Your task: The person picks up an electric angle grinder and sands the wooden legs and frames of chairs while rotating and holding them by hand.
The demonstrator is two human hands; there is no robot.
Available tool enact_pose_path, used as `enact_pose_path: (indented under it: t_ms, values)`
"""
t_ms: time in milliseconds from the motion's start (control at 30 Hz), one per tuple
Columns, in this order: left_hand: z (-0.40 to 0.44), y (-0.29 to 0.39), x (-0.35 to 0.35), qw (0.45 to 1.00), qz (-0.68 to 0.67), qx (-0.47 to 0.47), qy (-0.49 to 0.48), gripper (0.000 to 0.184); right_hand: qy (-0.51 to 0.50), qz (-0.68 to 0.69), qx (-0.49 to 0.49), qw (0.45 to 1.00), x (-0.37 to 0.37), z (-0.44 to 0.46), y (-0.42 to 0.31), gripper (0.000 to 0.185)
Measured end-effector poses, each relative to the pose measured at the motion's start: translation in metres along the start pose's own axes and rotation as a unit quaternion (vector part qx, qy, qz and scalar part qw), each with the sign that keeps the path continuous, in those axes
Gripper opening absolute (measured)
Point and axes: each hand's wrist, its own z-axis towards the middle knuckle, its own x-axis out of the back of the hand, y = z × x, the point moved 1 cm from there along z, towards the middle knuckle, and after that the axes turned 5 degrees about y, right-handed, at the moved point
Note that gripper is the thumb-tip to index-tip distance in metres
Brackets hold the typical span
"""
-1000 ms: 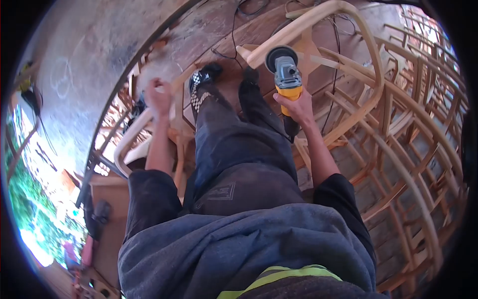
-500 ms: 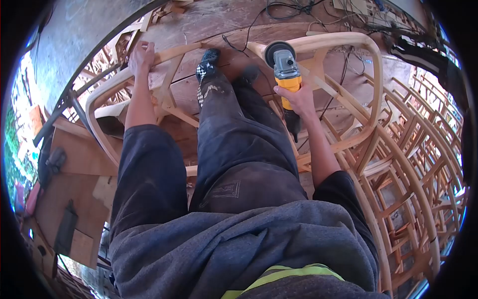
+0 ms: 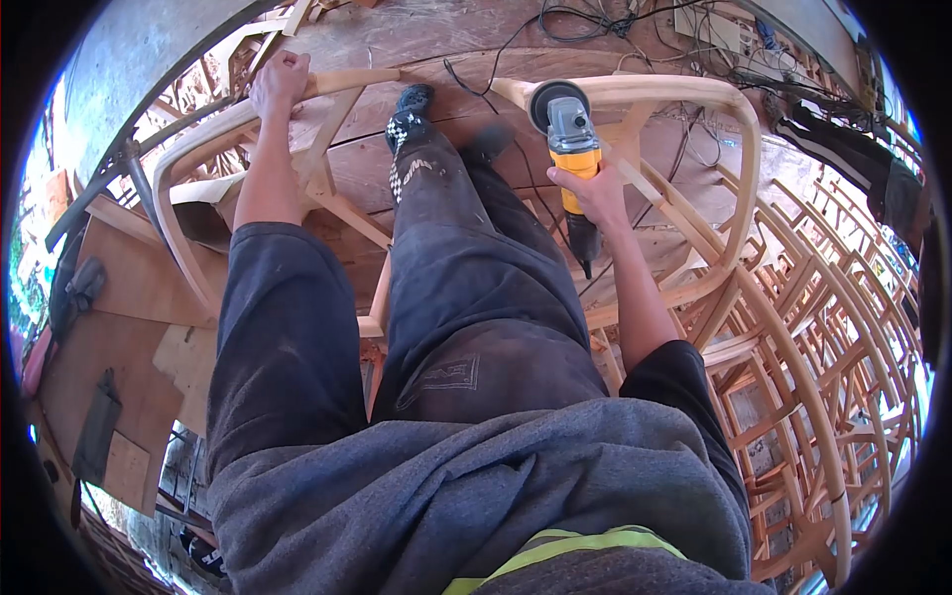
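Observation:
My right hand (image 3: 598,195) is wrapped round the yellow body of an angle grinder (image 3: 573,159). The round disc (image 3: 551,102) faces up at the far end of the tool, over the curved arm of a pale wooden chair frame. At the upper left, my left hand (image 3: 279,83) is closed on the curved rail of the wooden chair frame (image 3: 352,77), its fingers curled and partly hidden. The frame's right side (image 3: 684,89) bends round beyond the grinder. My legs (image 3: 486,258) are between its two sides.
Many bare wooden chair frames (image 3: 793,327) are stacked on the right. Black cables (image 3: 585,22) tangle on the floor at the top. Wood offcuts (image 3: 288,22) lie at the upper left, and brown boards (image 3: 124,263) are at the left.
My left hand has moved slightly up and left along the rail, its fingers more curled. The grinder stays in my right hand, almost in the same place. The view has shifted a little.

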Motion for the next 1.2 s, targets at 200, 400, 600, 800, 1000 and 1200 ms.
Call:
enact_pose_path:
  t_ms: [200,400,600,800,1000,1200]
  values:
    - [0.003,-0.008,-0.003,1.000,0.001,0.007,-0.003,0.043,-0.020,0.004,-0.023,1.000,0.004,-0.001,-0.011,0.051]
    - [-0.004,0.002,0.001,1.000,0.001,0.010,-0.002,0.042,-0.025,-0.016,0.014,0.999,0.003,0.009,-0.003,0.044]
    - [0.000,-0.001,0.000,1.000,0.003,0.013,-0.003,0.042,0.005,0.106,-0.015,0.994,0.005,0.013,-0.006,0.042]
    - [0.002,-0.005,-0.007,0.999,-0.015,0.005,0.032,0.039,-0.030,-0.017,-0.027,0.999,0.002,0.017,-0.009,0.042]
    - [0.004,-0.007,-0.006,0.999,-0.017,0.005,0.027,0.038,0.010,0.064,-0.020,0.998,0.004,0.014,-0.012,0.043]
    - [-0.002,-0.001,0.000,1.000,-0.012,0.012,0.024,0.040,-0.034,0.010,-0.046,0.998,0.002,0.010,-0.042,0.044]
